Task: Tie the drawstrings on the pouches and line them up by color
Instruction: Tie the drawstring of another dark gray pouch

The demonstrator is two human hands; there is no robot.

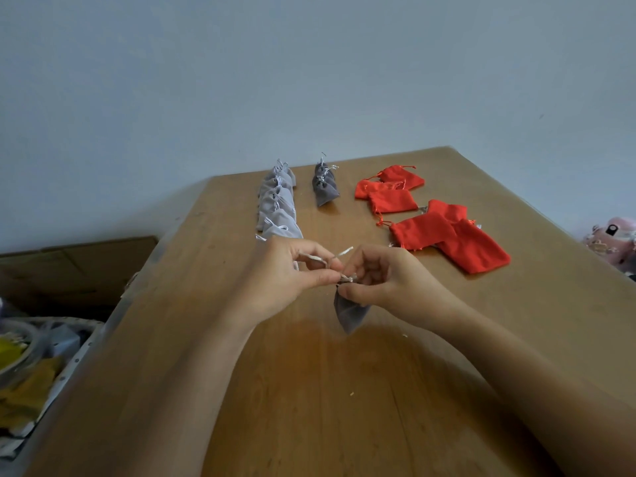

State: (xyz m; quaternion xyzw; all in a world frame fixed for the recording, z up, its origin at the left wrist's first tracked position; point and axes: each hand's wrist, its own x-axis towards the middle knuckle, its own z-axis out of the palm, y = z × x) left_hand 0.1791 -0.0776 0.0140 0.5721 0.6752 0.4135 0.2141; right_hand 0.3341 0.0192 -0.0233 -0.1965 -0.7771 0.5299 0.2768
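Left grip (292, 270) and right grip (375, 280) pinch the drawstrings (345, 251) of a dark grey pouch (349, 313) (over the table (309, 407))

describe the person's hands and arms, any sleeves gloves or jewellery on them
The left hand and right hand are bare: no gloves and no rings in view. The left forearm and right forearm are uncovered too, with no sleeve, watch or bracelet showing anywhere up to the lower edge of the picture. No marks or tattoos can be made out.

Wooden table (378, 390) against plain pale-blue wall (309, 80).
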